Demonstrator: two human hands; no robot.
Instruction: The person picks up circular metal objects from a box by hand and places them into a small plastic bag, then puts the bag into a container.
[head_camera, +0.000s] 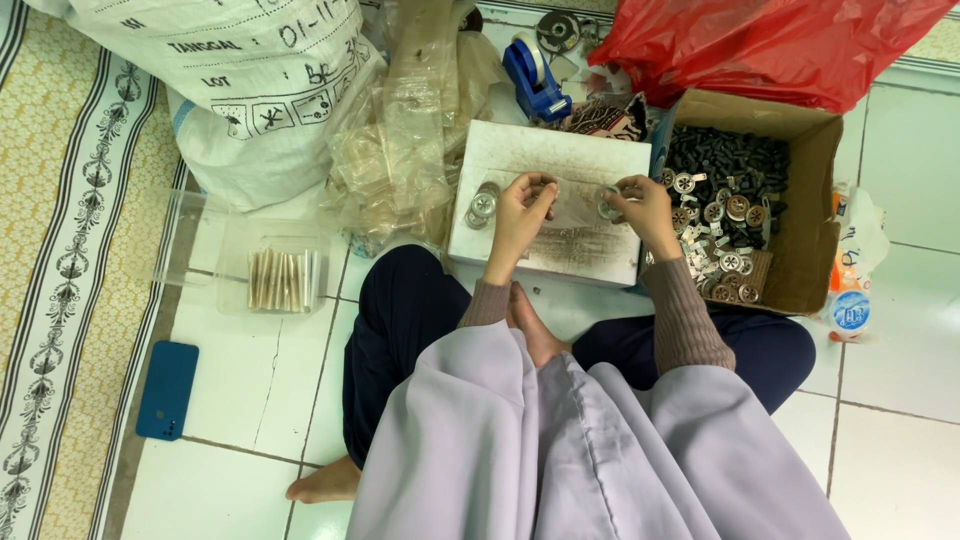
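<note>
Lavender robe lay over crossed legs on white tile floor (250, 360). Cardboard box (810, 200) of metal parts sat at white board's (560, 160) right edge. Both hands, L (520, 210) & R (640, 205), pinched clear bag (578, 203) over board centre, fingers curled shut.

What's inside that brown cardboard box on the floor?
The cardboard box holds small black pieces at the back and round metal discs in front. Whatever lies beneath them is covered.
</note>
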